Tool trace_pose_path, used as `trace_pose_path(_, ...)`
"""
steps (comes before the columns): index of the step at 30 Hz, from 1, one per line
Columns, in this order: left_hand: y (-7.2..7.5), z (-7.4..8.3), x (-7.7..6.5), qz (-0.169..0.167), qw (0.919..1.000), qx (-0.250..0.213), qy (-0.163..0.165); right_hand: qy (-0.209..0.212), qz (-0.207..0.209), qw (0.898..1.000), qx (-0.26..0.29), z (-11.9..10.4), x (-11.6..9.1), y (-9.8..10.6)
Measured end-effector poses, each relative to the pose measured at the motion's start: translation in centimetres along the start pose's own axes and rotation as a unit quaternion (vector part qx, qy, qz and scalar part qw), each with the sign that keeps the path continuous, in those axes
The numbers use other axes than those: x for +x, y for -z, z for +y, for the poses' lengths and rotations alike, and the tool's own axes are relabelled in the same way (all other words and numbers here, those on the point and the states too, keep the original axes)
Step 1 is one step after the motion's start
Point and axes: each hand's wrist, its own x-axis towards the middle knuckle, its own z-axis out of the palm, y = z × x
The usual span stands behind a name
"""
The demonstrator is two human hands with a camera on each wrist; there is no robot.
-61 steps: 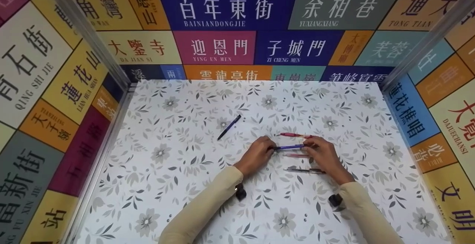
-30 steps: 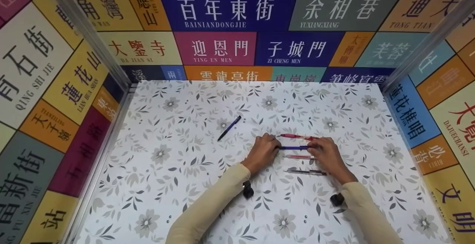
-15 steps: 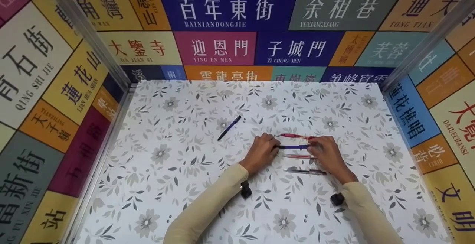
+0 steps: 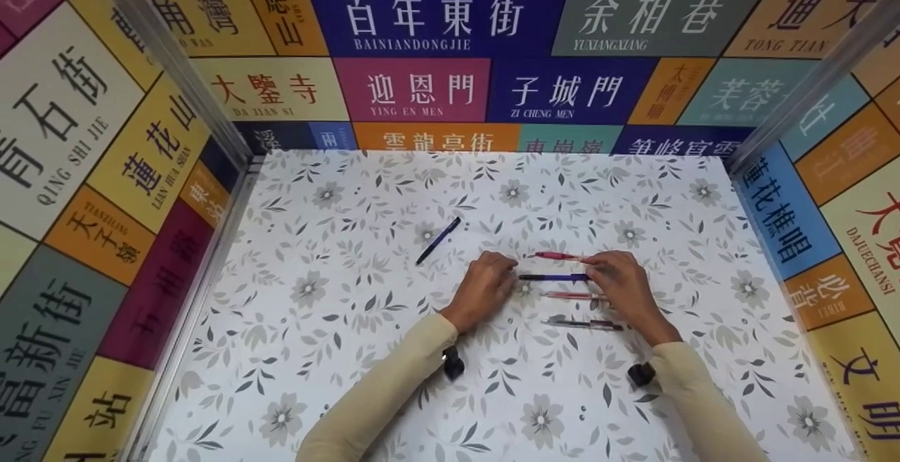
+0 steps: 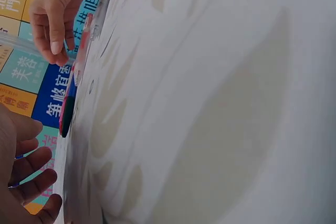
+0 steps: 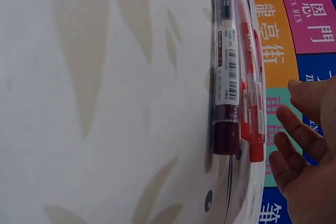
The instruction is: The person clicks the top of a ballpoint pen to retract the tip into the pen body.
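Observation:
In the head view a blue pen with a black end point(image 4: 555, 278) lies level on the floral sheet between the two hands. The left hand point(image 4: 484, 286) stands just off its black end, fingers loosely bent and holding nothing. At the opposite end is the right hand point(image 4: 622, 286), its fingertips close by the pen and overlapping it in this view. The right wrist view shows that hand's fingers point(image 6: 296, 140) spread and bare. Parallel to the blue pen lie a pink-red pen point(image 4: 554, 255) beyond it, and on the near side a clear red pen point(image 4: 571, 296) and a dark barcoded pen point(image 4: 580, 323).
Left of the row, a second blue-black pen point(image 4: 439, 240) lies slanted by itself. White floral sheeting point(image 4: 394, 392) covers the table. Upright panels with coloured signs point(image 4: 436, 89) border the back and both sides. A black wrist camera point(image 4: 453, 363) sits below the left hand.
Earlier both hands held the blue pen by its ends. Now the left hand has let go and drawn back left, the right fingers have loosened, and the pen rests in the row.

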Motion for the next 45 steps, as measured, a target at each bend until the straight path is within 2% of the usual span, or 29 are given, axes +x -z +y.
trace_pose_path(7,1.1,-0.6,-0.6,0.017,0.9993,-0.019,0.027,-0.010,0.001,1.000,0.007,-0.6,0.5,-1.0)
trace_pose_path(17,2.5,-1.1,-1.6,0.047,0.9976,-0.039,0.032,-0.007,-0.030,0.999,0.011,-1.5,1.1,-2.5)
trace_pose_path(24,3.5,-1.8,-2.8,0.060,0.9962,-0.043,0.046,0.016,-0.053,0.998,-0.011,-2.3,1.8,-3.7)
trace_pose_path(28,3.9,-2.1,-3.2,0.067,0.9958,-0.042,0.047,0.018,-0.063,0.998,0.000,-2.8,2.0,-4.5)
trace_pose_path(35,4.6,-2.6,-3.8,0.090,0.9937,-0.042,0.052,0.054,-0.074,0.996,0.011,-3.3,2.5,-5.7)
trace_pose_path(45,5.8,-3.2,-4.8,0.113,0.9911,-0.038,0.059,0.018,-0.112,0.993,0.031,-4.8,3.7,-7.6)
